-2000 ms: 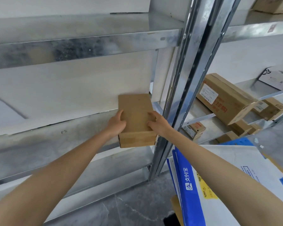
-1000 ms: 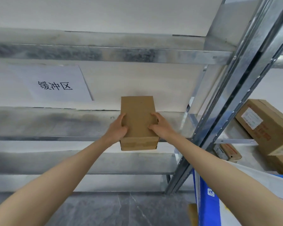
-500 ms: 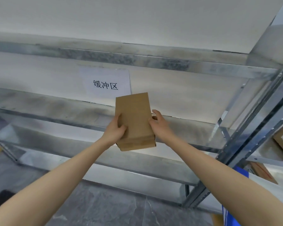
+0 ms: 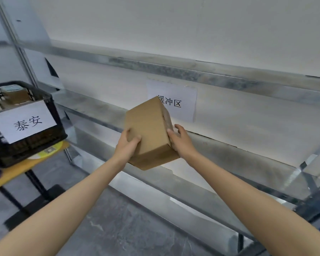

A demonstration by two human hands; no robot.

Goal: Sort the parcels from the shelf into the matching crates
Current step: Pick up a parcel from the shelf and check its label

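A single head-worn view looks forward and down, close on the metal shelf [image 4: 229, 154].

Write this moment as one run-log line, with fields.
phase: parcel in hand | brown parcel: tilted, in air | left hand: grips left edge | right hand: holds right side | black crate: at left, labelled 泰安
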